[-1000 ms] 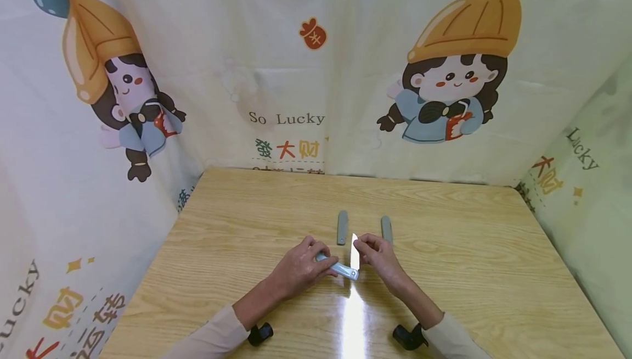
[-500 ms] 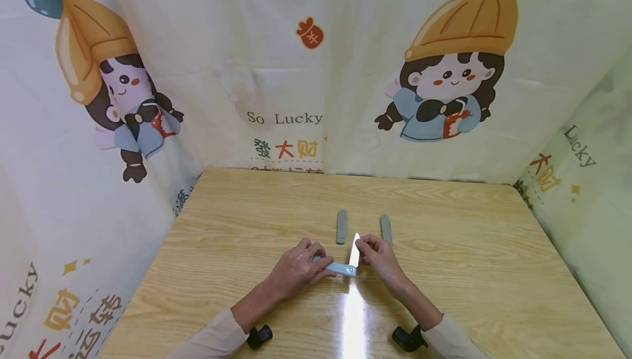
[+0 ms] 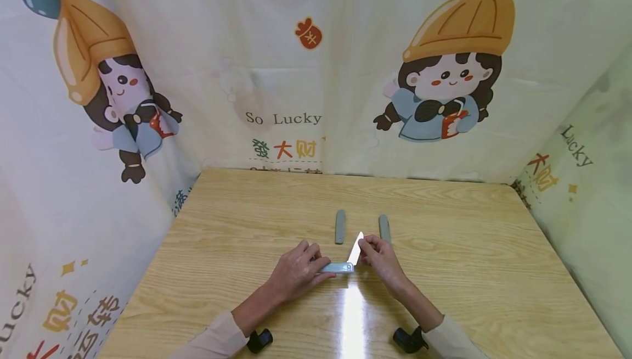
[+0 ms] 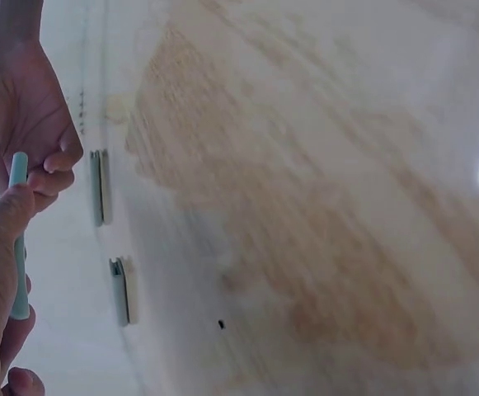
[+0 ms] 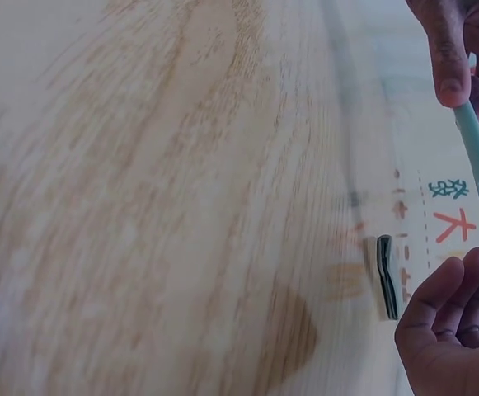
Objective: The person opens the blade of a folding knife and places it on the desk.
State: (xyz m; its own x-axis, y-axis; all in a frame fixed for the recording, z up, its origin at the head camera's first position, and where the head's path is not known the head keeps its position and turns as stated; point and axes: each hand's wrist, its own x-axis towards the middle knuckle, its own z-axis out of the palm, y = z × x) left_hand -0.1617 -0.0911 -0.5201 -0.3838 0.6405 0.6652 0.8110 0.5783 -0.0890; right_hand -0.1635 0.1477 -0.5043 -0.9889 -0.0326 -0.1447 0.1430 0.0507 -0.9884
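A folding knife with a light blue handle (image 3: 337, 268) is held between the two hands above the table, its blade (image 3: 355, 250) partly swung out and slanting up to the right. My left hand (image 3: 299, 267) grips the handle with the thumb along it, also plain in the left wrist view. Near the tip, my right hand (image 3: 381, 260) pinches the blade between thumb and fingers. The right wrist view shows the thin blade edge-on, running from the handle's (image 5: 475, 148) pivot end down to the right fingers (image 5: 457, 305).
Two grey-green folded knives lie on the wooden table (image 3: 237, 211) beyond the hands: one knife (image 3: 340, 227) straight ahead, the other knife (image 3: 384, 228) right behind the right hand. A printed curtain (image 3: 276, 73) hangs along the table's back and sides.
The blade has turned further away from the handle, its tip shifting right with the right hand's pinch. The handle has levelled out from a downward slant. The left hand keeps its grip.
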